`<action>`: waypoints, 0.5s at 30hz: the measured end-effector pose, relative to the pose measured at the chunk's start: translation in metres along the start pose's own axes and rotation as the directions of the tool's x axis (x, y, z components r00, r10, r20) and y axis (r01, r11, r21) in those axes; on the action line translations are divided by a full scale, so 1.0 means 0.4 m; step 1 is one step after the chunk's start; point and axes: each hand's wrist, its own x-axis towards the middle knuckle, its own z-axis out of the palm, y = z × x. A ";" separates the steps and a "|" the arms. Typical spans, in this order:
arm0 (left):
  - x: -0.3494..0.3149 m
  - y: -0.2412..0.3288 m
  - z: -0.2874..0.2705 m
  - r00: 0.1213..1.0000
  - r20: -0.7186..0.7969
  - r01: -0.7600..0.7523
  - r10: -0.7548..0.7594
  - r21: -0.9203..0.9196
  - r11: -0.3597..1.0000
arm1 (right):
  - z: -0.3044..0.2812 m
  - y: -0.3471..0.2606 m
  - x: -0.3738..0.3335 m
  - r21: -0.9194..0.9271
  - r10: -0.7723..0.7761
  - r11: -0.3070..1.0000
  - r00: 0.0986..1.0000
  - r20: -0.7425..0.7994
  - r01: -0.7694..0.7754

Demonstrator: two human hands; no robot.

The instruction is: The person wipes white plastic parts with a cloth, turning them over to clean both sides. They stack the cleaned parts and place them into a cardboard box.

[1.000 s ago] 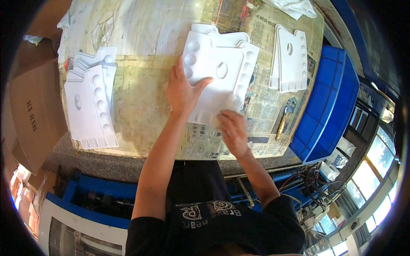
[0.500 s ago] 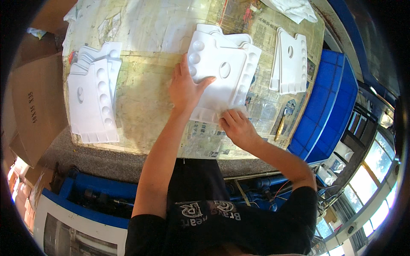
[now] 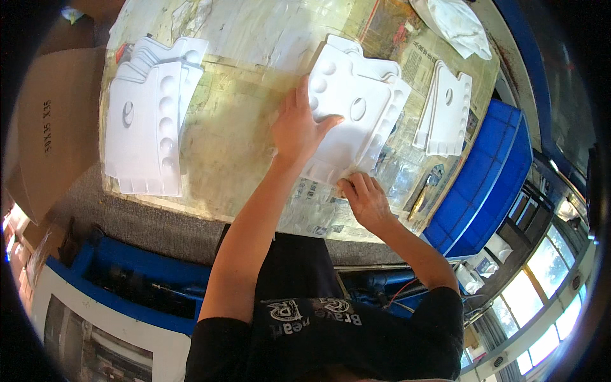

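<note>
White plastic paint palettes with round wells and a thumb hole lie in a small stack before me, the top paint palette (image 3: 347, 86) slightly askew over those below. My left hand (image 3: 298, 127) grips this palette by its left edge, thumb on the upper face, the other fingers along or below the edge. At its lower edge, my right hand (image 3: 366, 197) is closed, with a pale, soft-looking wad (image 3: 349, 172) pinched against the rim. The fingers mostly cover the wad, so its material is unclear.
Another palette stack (image 3: 143, 127) lies at the table's left, with a smaller palette pile (image 3: 447, 118) at the right. A knife-like tool (image 3: 425, 194) rests near the right edge. White cloth (image 3: 455, 25) lies far right. A blue crate (image 3: 477, 181) stands beside the newspaper-covered table (image 3: 242, 95).
The whole view has shifted as the head moved. My right hand has worked along the palette's lower edge, and the wad shows less now. My left hand keeps its grip.
</note>
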 end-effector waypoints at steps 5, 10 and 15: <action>-0.001 -0.002 0.010 1.000 -0.024 -0.019 0.019 0.000 1.000 | -0.042 0.009 0.054 -0.241 -0.147 0.950 0.967 0.207 0.196; -0.004 0.005 0.004 1.000 0.015 0.012 -0.012 -0.052 0.999 | -0.141 0.043 0.128 0.115 0.280 0.936 0.903 0.326 -0.332; -0.008 0.008 0.003 1.000 0.005 0.023 -0.023 -0.026 0.999 | -0.118 0.062 0.057 0.048 0.030 0.999 0.993 -0.115 -0.025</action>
